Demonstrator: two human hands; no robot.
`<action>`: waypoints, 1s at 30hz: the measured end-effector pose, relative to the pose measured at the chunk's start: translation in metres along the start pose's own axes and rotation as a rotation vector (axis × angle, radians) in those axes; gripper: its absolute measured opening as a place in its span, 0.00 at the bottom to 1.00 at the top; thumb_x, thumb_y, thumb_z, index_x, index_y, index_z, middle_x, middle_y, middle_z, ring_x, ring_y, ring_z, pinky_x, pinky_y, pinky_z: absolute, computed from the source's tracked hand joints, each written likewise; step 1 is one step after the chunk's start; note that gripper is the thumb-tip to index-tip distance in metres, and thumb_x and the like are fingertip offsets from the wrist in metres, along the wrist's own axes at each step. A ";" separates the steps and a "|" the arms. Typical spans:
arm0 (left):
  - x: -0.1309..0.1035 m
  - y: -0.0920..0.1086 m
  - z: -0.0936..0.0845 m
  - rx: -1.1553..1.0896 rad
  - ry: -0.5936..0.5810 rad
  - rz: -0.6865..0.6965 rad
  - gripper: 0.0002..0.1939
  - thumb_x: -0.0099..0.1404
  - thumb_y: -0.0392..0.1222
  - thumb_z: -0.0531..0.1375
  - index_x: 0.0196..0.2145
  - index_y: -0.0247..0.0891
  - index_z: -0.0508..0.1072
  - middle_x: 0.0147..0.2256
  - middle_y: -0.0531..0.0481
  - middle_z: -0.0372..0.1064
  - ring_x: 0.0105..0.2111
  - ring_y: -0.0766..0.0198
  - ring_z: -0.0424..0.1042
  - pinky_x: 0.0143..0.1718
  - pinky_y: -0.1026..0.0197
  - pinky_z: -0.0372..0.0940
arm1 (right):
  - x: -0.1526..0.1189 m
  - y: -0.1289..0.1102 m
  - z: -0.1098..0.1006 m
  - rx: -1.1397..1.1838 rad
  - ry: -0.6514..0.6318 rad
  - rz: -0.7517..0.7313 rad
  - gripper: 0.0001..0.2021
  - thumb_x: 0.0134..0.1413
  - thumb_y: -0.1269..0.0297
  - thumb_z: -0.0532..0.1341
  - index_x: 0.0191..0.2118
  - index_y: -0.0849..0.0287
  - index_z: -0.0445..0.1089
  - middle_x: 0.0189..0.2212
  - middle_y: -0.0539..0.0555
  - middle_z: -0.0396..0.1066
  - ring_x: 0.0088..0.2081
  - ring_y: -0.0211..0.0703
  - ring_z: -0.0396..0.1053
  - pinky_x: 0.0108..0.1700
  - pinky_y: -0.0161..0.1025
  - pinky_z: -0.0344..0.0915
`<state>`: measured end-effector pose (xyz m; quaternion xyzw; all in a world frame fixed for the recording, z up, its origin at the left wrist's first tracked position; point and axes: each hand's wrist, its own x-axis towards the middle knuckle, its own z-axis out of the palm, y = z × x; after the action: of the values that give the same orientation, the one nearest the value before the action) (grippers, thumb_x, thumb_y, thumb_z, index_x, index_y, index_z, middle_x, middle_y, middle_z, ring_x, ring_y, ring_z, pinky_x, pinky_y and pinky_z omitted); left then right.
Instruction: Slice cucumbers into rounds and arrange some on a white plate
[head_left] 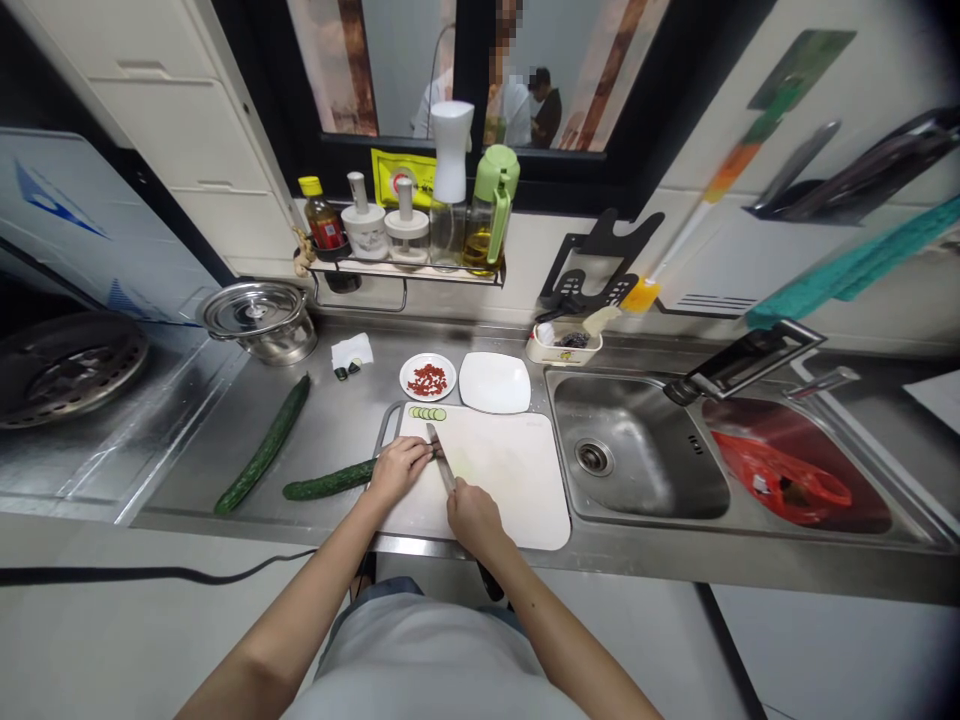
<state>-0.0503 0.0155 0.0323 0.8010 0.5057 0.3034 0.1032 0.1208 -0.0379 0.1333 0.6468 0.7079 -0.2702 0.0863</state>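
Stainless steel desk is carrying a white cutting board just left of the sink. The left hand is pressing down on a cucumber that is lying across the board's left edge, its fingers curled over the cut end; this grip is closed on the cucumber. The right hand is wrapping around the handle of a knife, grip closed on it, with the blade pointing away from the person and sitting right beside the left hand's fingertips. A short row of cucumber slices is lying at the board's far left corner. A second, whole cucumber is resting on the desk farther left, apart from the first. Just beyond the board, a small plate of red pieces is sitting beside an empty white square plate. A steel pot with a lid is standing near the back left, and a red plastic bag is lying in the right-hand basin.
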 end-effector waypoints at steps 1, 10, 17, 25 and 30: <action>0.000 0.000 0.000 -0.002 0.004 0.000 0.11 0.67 0.43 0.54 0.38 0.42 0.76 0.39 0.47 0.73 0.40 0.62 0.69 0.43 0.58 0.66 | -0.002 0.000 -0.001 -0.003 -0.005 -0.001 0.17 0.63 0.70 0.45 0.47 0.67 0.68 0.41 0.65 0.73 0.44 0.50 0.71 0.40 0.38 0.62; 0.001 0.003 -0.001 -0.031 -0.005 -0.020 0.10 0.67 0.43 0.54 0.37 0.42 0.76 0.39 0.47 0.73 0.41 0.62 0.70 0.44 0.59 0.66 | -0.015 0.010 0.001 -0.010 -0.048 -0.011 0.16 0.61 0.72 0.46 0.47 0.67 0.68 0.40 0.65 0.73 0.43 0.50 0.71 0.40 0.38 0.61; 0.001 0.001 0.000 -0.048 -0.011 -0.026 0.11 0.67 0.43 0.54 0.37 0.41 0.76 0.39 0.47 0.73 0.41 0.62 0.69 0.44 0.58 0.66 | -0.013 0.010 0.000 -0.001 -0.054 -0.006 0.15 0.62 0.72 0.47 0.46 0.66 0.68 0.41 0.64 0.73 0.43 0.50 0.71 0.39 0.38 0.61; 0.001 0.000 0.001 -0.032 -0.008 -0.019 0.11 0.67 0.43 0.54 0.37 0.42 0.77 0.39 0.47 0.73 0.41 0.62 0.69 0.43 0.58 0.66 | -0.001 0.004 0.002 -0.016 -0.029 -0.010 0.16 0.61 0.73 0.46 0.46 0.67 0.68 0.41 0.66 0.73 0.44 0.50 0.71 0.40 0.39 0.62; 0.001 0.000 0.000 -0.036 -0.017 -0.014 0.11 0.67 0.43 0.54 0.38 0.42 0.76 0.39 0.47 0.73 0.41 0.62 0.69 0.44 0.58 0.66 | 0.001 0.001 0.000 -0.010 -0.035 -0.003 0.16 0.60 0.73 0.46 0.46 0.67 0.68 0.41 0.66 0.73 0.44 0.50 0.71 0.40 0.38 0.62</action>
<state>-0.0498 0.0164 0.0332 0.7979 0.5051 0.3047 0.1241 0.1217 -0.0374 0.1327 0.6405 0.7087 -0.2780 0.1016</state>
